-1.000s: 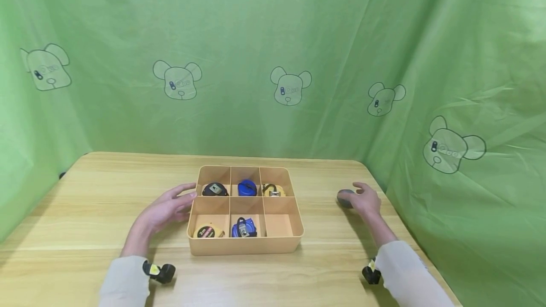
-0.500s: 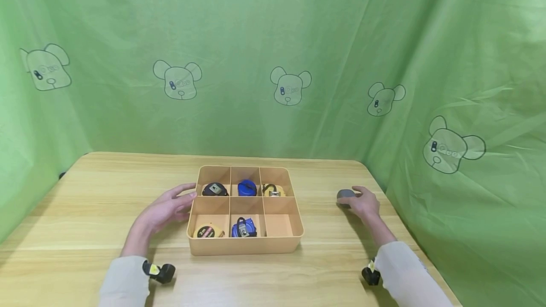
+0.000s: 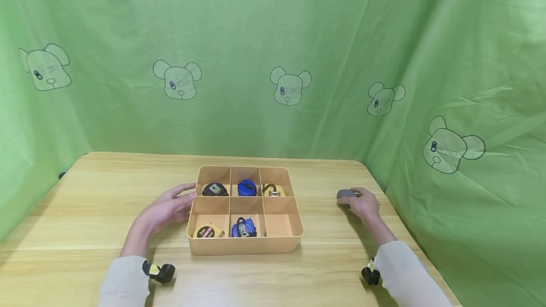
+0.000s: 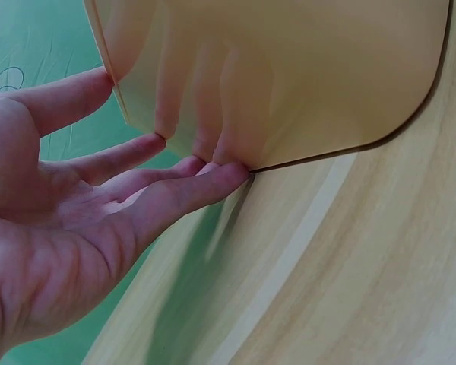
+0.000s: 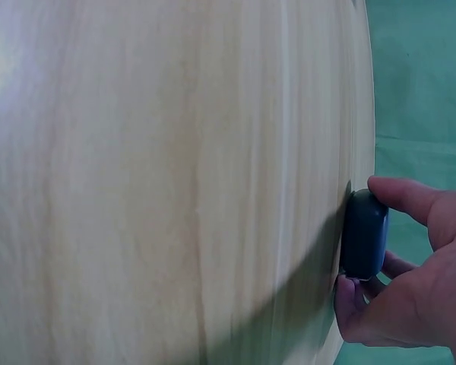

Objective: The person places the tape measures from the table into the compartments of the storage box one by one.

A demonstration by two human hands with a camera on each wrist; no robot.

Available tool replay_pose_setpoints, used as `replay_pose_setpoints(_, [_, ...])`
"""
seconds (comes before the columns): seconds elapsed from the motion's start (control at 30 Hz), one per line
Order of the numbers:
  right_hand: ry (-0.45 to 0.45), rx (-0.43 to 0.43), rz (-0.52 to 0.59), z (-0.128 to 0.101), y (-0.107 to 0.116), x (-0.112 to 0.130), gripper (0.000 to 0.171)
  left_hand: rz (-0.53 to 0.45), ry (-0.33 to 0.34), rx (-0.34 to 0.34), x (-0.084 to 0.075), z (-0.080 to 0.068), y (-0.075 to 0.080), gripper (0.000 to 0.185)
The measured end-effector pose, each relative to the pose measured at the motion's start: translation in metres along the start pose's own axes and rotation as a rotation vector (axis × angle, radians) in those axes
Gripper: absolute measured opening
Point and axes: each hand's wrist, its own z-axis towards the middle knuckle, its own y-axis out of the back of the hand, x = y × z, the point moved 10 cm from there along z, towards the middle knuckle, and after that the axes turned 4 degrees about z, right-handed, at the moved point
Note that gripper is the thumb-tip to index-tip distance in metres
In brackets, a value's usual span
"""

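Observation:
Fingertips of my left hand [image 3: 170,206] rest against the left wall of a tan divided box [image 3: 245,246]; in the left wrist view they touch its glossy side [image 4: 319,84] with fingers fairly straight. On the table's right side, my right hand [image 3: 366,202] pinches a dark grey rounded object [image 3: 344,194] between thumb and fingers. The right wrist view shows this smooth object [image 5: 365,234] close over the wood; its kind does not show. In the box's back row lie a black tape measure [image 3: 214,189], a blue one and a yellow one.
The box's front row holds a yellow tape measure [image 3: 208,231] marked 2m on the left and a blue tape measure [image 3: 244,228] with a black strap in the middle. Green curtains [image 3: 234,122] hang behind and beside the wooden table [image 3: 128,169].
My right hand's fingers have closed in on the dark rounded object, and the hand has shifted slightly. My left hand and the box stay where they were.

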Motion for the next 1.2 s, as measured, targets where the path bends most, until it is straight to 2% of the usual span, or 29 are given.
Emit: replay_pose_setpoints(1.2, [-0.004,-0.018,0.019,-0.0031,-0.0019,-0.0027,0.078,-0.007,-0.008,0.007,0.0017,0.0002,0.0004,0.075])
